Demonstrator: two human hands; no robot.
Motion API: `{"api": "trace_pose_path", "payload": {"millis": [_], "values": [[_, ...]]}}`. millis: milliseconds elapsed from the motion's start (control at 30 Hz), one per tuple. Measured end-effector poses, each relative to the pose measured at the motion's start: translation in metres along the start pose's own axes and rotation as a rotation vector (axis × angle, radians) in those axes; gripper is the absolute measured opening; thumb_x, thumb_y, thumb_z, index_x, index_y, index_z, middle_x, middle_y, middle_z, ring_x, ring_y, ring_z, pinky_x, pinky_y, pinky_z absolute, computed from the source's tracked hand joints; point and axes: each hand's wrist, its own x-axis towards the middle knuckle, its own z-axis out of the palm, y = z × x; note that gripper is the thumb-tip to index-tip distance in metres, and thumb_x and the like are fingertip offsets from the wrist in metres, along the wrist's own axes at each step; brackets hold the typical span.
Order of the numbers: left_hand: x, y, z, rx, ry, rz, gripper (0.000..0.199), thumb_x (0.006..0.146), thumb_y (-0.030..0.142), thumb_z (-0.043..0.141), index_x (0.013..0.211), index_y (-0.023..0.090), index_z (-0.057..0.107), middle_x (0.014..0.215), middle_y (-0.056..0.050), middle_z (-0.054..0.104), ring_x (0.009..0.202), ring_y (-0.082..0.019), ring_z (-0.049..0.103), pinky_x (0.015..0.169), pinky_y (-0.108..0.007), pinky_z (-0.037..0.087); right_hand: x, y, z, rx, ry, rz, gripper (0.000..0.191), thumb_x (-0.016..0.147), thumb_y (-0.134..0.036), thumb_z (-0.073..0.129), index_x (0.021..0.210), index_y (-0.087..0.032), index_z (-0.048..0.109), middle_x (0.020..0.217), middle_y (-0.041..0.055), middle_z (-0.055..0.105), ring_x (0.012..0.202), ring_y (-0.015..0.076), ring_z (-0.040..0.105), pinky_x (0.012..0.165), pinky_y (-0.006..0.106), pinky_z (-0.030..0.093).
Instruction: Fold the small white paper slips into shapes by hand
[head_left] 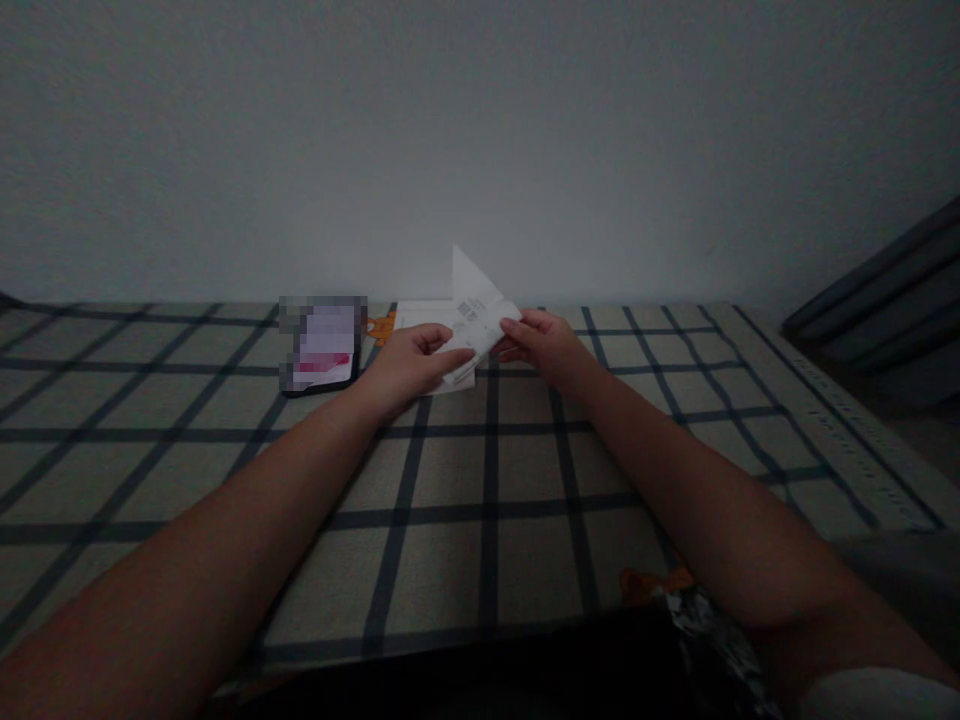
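Note:
Between my hands is a folded sheet of white paper (pixel 478 308) with some print on it, one pointed corner standing up. My left hand (pixel 412 368) grips its lower left edge, thumb on top and fingers curled beneath. My right hand (pixel 546 345) pinches the right edge between thumb and fingers. Behind and below the folded sheet, another flat white paper (pixel 421 312) lies on the checked cloth, partly covered by my left hand and the sheet. The exact folds are hard to make out in the dim light.
A phone (pixel 324 345) with a lit, pixelated screen lies left of my left hand. The checked tablecloth (pixel 450 540) reaches back to a plain wall (pixel 480 130). Near my body, by my right forearm, is a shiny crinkled thing (pixel 712 640). Dark folded fabric (pixel 885 300) hangs at right.

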Motion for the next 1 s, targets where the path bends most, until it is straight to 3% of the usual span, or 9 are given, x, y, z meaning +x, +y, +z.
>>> {"api": "trace_pose_path", "payload": {"millis": [367,567,833,1000], "values": [[-0.0004,-0.0019,0.0001,-0.033,-0.082,-0.054,0.041,0.066,0.044,0.091,0.095,0.017,0.079,0.083,-0.006,0.078,0.067,-0.016,0.070,0.062,-0.025,0.054,0.0024,0.0010,-0.0014,-0.014,0.116,-0.070,0.049,0.068,-0.058,0.087,0.091,-0.018,0.072,0.085,0.0034,0.074,0.074,0.0137,0.068,0.072,0.028,0.062],[0.0034,-0.0062,-0.0030,0.028,-0.072,0.021,0.033,0.069,0.040,0.090,0.093,0.019,0.080,0.081,-0.004,0.078,0.065,-0.014,0.067,0.057,-0.022,0.050,0.0032,0.0021,-0.0017,0.007,0.110,-0.070,0.046,0.069,-0.054,0.086,0.094,-0.018,0.072,0.088,0.0043,0.075,0.076,0.0141,0.069,0.072,0.029,0.063],[0.0023,-0.0047,-0.0026,0.035,-0.124,-0.040,0.033,0.072,0.045,0.088,0.090,0.018,0.082,0.082,-0.009,0.079,0.068,-0.019,0.071,0.058,-0.026,0.053,0.0025,0.0003,-0.0009,-0.001,0.116,-0.058,0.046,0.071,-0.053,0.085,0.096,-0.016,0.072,0.088,0.0046,0.075,0.075,0.0134,0.068,0.072,0.030,0.063],[0.0023,-0.0021,-0.0035,0.122,-0.117,-0.026,0.034,0.073,0.043,0.086,0.094,0.016,0.080,0.084,-0.007,0.079,0.069,-0.017,0.070,0.059,-0.024,0.051,0.0036,0.0024,-0.0017,0.001,0.107,-0.076,0.046,0.070,-0.054,0.086,0.094,-0.016,0.072,0.087,0.0037,0.074,0.073,0.0127,0.068,0.070,0.028,0.062]]}}
